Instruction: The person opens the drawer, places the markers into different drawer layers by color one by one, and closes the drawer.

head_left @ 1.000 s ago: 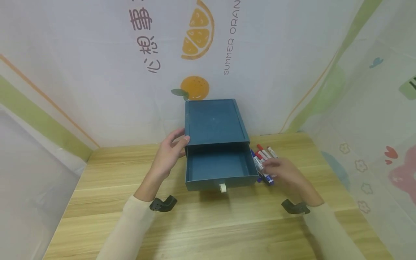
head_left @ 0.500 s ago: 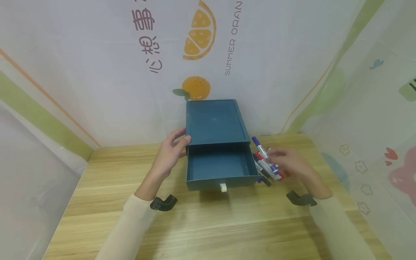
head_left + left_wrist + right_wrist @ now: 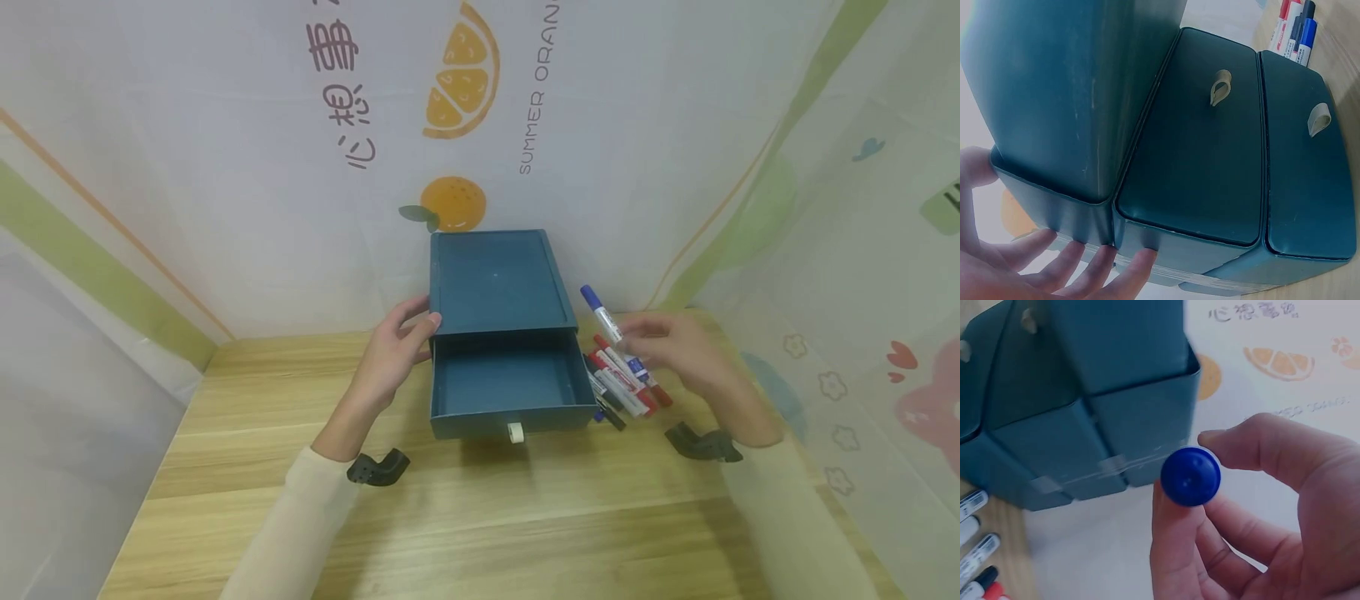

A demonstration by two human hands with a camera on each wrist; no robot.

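A blue drawer cabinet (image 3: 495,279) stands at the back of the table, its top drawer (image 3: 476,427) pulled out and bare inside. My left hand (image 3: 384,358) rests on the cabinet's left side, thumb at the top edge and fingertips (image 3: 1141,262) against the side wall. To the right of the cabinet, raised above a pile of markers (image 3: 622,390), my right hand (image 3: 678,350) pinches a blue-capped marker (image 3: 602,317). In the right wrist view the round blue end of that marker (image 3: 1190,476) points at the camera, between thumb and fingers.
Two shut drawers, a middle one (image 3: 1197,150) and a bottom one (image 3: 1304,169), lie below the pulled-out one, each with a loop tab. The wooden tabletop (image 3: 480,533) extends in front. A printed curtain (image 3: 225,167) hangs close behind the cabinet.
My right hand has lifted the blue-capped marker from the pile, moving up and away toward the back right. Loose markers in the pile have shifted. My left hand keeps its place on the cabinet.
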